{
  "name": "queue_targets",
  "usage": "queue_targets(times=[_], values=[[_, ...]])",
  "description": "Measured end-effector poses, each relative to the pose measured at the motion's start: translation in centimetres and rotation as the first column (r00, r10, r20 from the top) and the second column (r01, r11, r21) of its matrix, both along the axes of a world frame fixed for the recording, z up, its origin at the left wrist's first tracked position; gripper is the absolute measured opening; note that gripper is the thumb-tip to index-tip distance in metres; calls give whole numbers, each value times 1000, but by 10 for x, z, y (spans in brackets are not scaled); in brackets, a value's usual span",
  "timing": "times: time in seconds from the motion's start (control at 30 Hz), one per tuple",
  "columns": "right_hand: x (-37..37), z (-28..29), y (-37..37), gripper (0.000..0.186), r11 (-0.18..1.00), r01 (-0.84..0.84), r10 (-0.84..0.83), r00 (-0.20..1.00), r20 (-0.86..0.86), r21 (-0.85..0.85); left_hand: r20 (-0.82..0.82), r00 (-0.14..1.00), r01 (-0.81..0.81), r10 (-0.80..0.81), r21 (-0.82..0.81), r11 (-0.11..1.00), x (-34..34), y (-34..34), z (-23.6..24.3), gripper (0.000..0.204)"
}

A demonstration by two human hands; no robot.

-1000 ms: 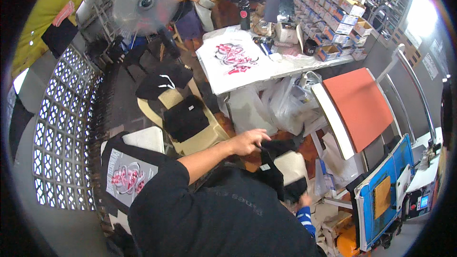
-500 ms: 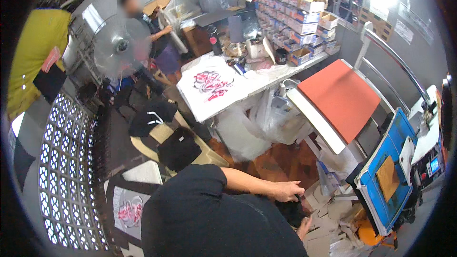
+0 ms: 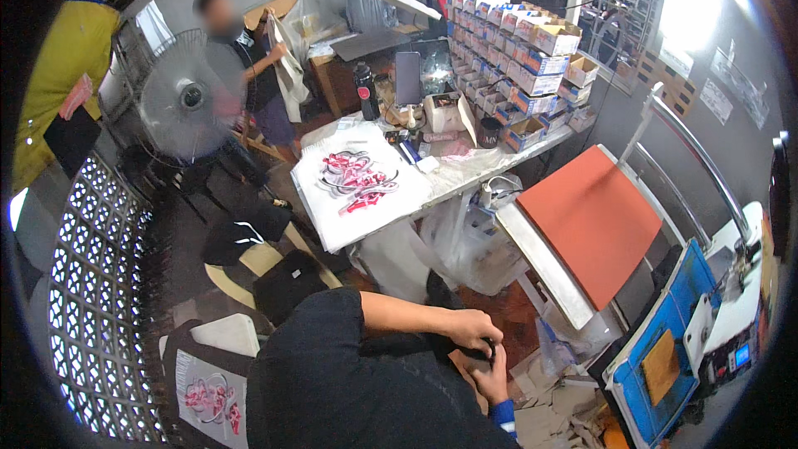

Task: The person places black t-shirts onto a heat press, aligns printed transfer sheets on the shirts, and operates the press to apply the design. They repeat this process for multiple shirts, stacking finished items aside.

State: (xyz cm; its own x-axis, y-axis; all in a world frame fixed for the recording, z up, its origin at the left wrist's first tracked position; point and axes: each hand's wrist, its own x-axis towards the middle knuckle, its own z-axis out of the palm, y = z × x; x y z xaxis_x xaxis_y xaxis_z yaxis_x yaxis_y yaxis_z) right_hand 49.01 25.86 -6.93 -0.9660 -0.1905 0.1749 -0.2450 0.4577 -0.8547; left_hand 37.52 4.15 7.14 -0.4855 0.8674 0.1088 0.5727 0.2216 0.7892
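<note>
A white bench is loaded with a block of small cardboard boxes and, at its near left end, a white sheet printed in red and black. Right of it, an orange-red board is set on a white base. On a beige chair, black garments are laid. The hands are held together: a dark cloth, mostly hidden, is pinched by the left hand; whether it is gripped by the right hand cannot be told.
</note>
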Motion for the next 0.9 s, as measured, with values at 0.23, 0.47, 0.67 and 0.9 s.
queue_targets(times=[0.23, 0.47, 0.67, 0.9], values=[[-114, 8, -26, 32, 923, -118, 64, 986, 156, 366, -69, 996, -51, 54, 51, 997, -84, -73, 33, 26], [-144, 98, -24, 19, 959, 238, -263, 949, 174, 154, -70, 986, -161, 153, -669, 726, -175, -202, 50, 26], [-137, 173, 8, 42, 903, 230, -322, 921, 218, 363, -392, 670, -682, 631, 11, 731, -207, -213, 18, 18], [-109, 223, 60, 12, 699, 615, -628, 772, -98, 364, 123, 759, -635, 639, 356, 685, -242, -163, 56, 23]])
